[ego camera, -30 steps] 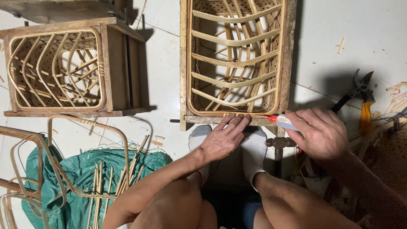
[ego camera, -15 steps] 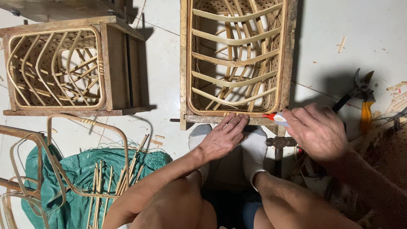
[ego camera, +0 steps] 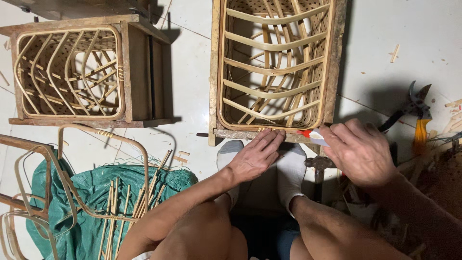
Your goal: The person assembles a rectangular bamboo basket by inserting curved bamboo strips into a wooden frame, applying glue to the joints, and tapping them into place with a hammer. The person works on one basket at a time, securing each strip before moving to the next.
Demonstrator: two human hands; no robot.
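The left hand point(ego camera: 254, 159) lies flat, fingers released, pinning the rattan frame's point(ego camera: 274, 67) near rail to the floor so the right hand point(ego camera: 358, 151), clenched around a red-tipped tube point(ego camera: 315, 135), can touch the nozzle there.

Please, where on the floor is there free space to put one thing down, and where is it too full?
Bare tile lies between the left rattan frame and the frame being worked on, and at the upper right above the pruning shears. It is crowded at lower left around the green sack with cane sticks, and at the right edge beside the right hand holding a small tube.
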